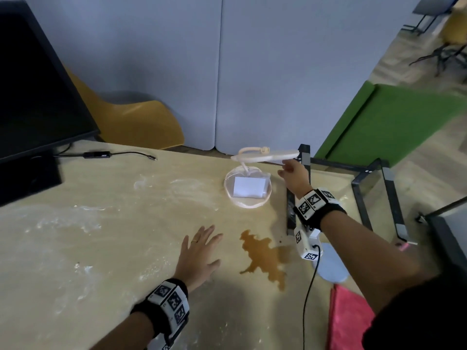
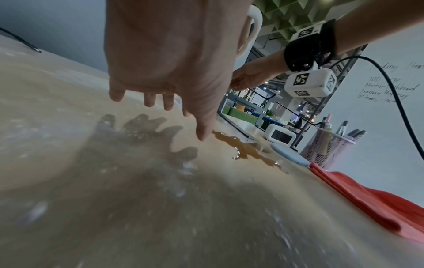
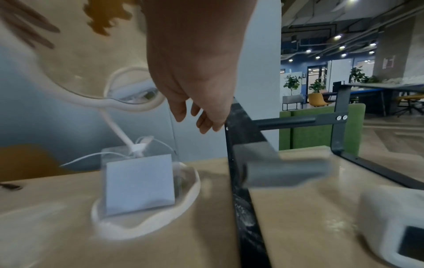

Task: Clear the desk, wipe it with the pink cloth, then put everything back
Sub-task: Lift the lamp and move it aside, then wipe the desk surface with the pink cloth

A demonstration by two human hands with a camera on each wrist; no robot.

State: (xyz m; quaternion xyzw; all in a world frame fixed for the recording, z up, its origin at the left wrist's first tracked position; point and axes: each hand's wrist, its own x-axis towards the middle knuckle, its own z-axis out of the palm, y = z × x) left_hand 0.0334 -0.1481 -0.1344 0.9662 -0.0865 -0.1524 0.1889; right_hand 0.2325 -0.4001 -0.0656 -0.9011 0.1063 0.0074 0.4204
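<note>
A white desk lamp stands at the far side of the desk on a round base [image 1: 249, 203]; its flat ring head [image 1: 265, 156] hangs over a white card. My right hand [image 1: 293, 173] is at the near rim of the lamp head, fingers loosely bent [image 3: 201, 117] and holding nothing; whether they touch it I cannot tell. Fingers spread, my left hand [image 1: 202, 251] hovers flat over the dusty desk [image 1: 101, 248], casting a shadow [image 2: 142, 137]. The pink cloth [image 1: 348, 319] lies folded at the near right edge. A brown spill [image 1: 265, 258] spreads between my hands.
A black monitor [image 1: 32, 92] stands at the left, a cable adapter [image 1: 97, 154] behind it. A black-framed glass divider [image 1: 290, 208] borders the right side. Beyond it stand a white clock [image 2: 280, 135] and a pink mesh pen holder [image 2: 328, 146]. A blue coaster [image 1: 331, 270] lies by the cloth.
</note>
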